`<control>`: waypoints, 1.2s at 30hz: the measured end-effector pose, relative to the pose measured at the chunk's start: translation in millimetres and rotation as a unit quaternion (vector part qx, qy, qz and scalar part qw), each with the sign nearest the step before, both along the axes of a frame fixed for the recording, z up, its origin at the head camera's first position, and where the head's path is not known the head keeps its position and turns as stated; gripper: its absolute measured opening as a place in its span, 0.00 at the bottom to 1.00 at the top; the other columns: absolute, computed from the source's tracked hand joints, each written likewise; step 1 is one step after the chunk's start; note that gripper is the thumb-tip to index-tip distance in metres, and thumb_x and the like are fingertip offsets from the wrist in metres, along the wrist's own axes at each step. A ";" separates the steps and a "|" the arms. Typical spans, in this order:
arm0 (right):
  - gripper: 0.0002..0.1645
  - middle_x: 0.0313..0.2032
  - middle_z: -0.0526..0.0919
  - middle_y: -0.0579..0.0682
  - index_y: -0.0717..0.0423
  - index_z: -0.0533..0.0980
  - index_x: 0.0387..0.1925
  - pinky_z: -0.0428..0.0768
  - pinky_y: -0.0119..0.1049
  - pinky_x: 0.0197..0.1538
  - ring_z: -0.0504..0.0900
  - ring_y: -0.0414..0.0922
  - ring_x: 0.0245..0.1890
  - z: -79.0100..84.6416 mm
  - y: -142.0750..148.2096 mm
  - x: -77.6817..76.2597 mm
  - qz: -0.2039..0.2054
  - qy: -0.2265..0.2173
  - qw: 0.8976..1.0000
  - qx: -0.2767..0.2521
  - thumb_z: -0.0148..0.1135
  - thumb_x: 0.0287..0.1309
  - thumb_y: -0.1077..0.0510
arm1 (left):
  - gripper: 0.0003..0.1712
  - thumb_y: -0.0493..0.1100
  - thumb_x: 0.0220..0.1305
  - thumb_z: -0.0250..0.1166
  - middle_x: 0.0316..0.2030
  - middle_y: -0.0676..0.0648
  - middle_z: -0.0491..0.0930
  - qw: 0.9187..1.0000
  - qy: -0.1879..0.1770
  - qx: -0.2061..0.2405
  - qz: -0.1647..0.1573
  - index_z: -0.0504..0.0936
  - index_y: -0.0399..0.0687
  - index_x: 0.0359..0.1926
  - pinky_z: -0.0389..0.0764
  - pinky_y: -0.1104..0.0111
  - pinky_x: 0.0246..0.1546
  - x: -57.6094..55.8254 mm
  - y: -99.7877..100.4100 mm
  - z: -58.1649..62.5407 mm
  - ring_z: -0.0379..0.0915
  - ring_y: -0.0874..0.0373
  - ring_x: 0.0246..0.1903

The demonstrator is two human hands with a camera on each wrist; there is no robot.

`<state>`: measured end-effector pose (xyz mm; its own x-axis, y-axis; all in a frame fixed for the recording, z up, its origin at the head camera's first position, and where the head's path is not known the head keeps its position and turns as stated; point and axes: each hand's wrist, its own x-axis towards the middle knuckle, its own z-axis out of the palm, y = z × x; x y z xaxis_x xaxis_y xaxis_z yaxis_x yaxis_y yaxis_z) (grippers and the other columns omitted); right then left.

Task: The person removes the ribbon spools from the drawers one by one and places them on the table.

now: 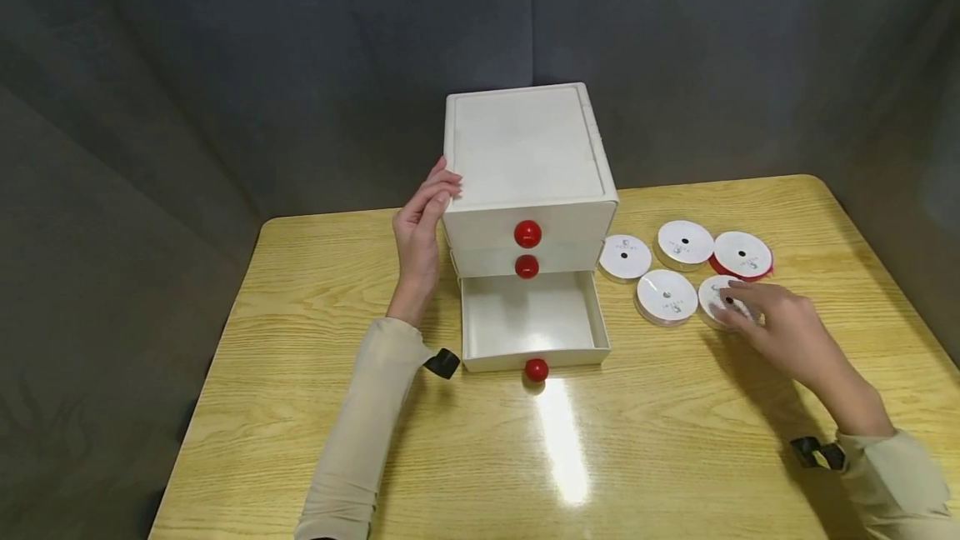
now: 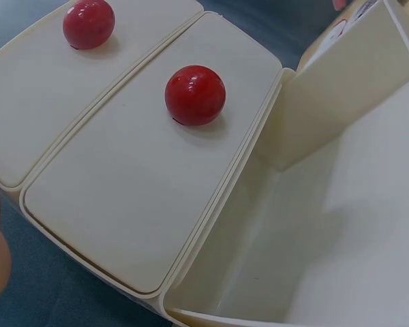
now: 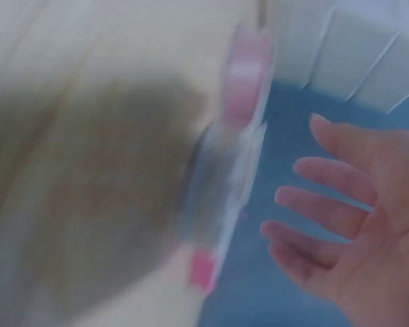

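A white drawer cabinet (image 1: 521,148) with round red knobs stands on the table. Its bottom drawer (image 1: 536,315) is pulled out, and bare inside. My left hand (image 1: 423,219) rests against the cabinet's left side, fingertips over its top front edge; only a bit of that hand shows in the left wrist view. Over to the right, my right hand (image 1: 783,327) hovers at the front right ribbon spool (image 1: 720,298), partly covering it. In the blurred right wrist view its fingers (image 3: 327,211) are spread and apart from the ribbon spools (image 3: 249,82).
More white-faced ribbon spools lie right of the cabinet: one beside it (image 1: 625,258), one in front (image 1: 666,297), one behind (image 1: 685,244) and one with red ribbon (image 1: 742,255). A dark curtain (image 1: 337,90) hangs behind the wooden table (image 1: 315,290).
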<state>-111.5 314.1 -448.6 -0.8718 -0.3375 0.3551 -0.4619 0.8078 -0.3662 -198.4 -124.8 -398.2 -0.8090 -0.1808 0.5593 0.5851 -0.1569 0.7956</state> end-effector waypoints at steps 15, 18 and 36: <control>0.13 0.35 0.90 0.48 0.59 0.86 0.43 0.84 0.29 0.32 0.86 0.37 0.31 24.0 -117.1 31.1 0.220 0.033 0.969 -0.106 0.74 0.54 0.69 | 0.16 0.37 0.71 0.57 0.47 0.57 0.86 1.000 -0.015 -0.005 0.000 0.89 0.60 0.36 0.61 0.60 0.76 1.1 1.6 0.7 0.66 0.52 0.72; 0.15 0.33 0.90 0.48 0.60 0.86 0.42 0.85 0.30 0.31 0.84 0.34 0.30 18.1 -134.5 35.6 0.252 -0.005 0.962 -0.100 0.74 0.50 0.72 | 0.16 0.36 0.71 0.57 0.47 0.57 0.86 1.000 -0.010 -0.001 0.001 0.89 0.60 0.36 0.61 0.59 0.76 1.0 1.1 1.1 0.66 0.51 0.72; 0.13 0.38 0.89 0.47 0.58 0.84 0.44 0.87 0.36 0.35 0.85 0.38 0.31 -14.2 -206.6 37.4 0.262 -0.008 0.964 -0.039 0.67 0.59 0.71 | 0.16 0.36 0.71 0.57 0.47 0.57 0.86 1.000 -0.013 0.000 -0.004 0.88 0.61 0.36 0.60 0.59 0.77 0.4 -1.2 0.1 0.66 0.50 0.72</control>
